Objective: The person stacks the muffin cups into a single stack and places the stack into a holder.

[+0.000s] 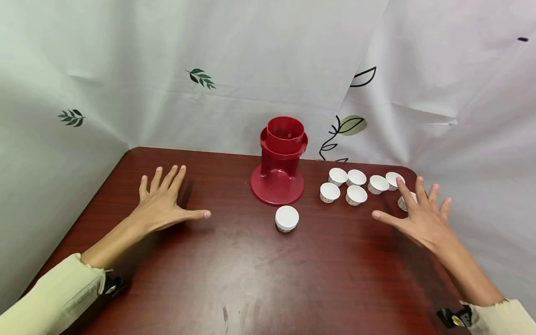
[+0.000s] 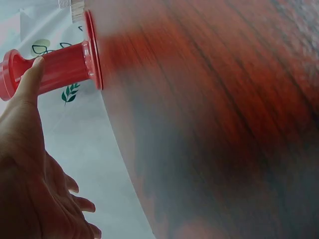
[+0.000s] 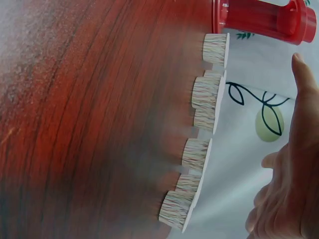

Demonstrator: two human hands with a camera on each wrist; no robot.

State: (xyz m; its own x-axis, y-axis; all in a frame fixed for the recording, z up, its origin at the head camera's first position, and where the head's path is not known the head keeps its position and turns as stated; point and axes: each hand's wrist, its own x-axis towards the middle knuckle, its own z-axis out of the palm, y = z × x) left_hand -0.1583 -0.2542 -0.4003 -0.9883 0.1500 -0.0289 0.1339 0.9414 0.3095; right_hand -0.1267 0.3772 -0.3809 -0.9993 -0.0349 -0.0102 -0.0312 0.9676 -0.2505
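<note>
My left hand [image 1: 161, 207] hovers over the left part of the table with its fingers spread and its thumb pointing inward, holding nothing. On the other side my right hand [image 1: 425, 218] is likewise spread and bare, overlapping one small white paper cup [image 1: 403, 203] in the head view. Between the hands, toward the back, stands a red plastic holder [image 1: 278, 181] with a round base and a tube-like top. Just in front of its base sits a white cup [image 1: 286, 217]. Several more white paper cups [image 3: 194, 153] with streaked sides stand upright near my right hand.
The dark reddish wooden table [image 1: 251, 274] has rounded back corners. A pale curtain [image 1: 167, 107] with leaf prints hangs behind it and along both sides. The holder and the cup group lie close to the back edge.
</note>
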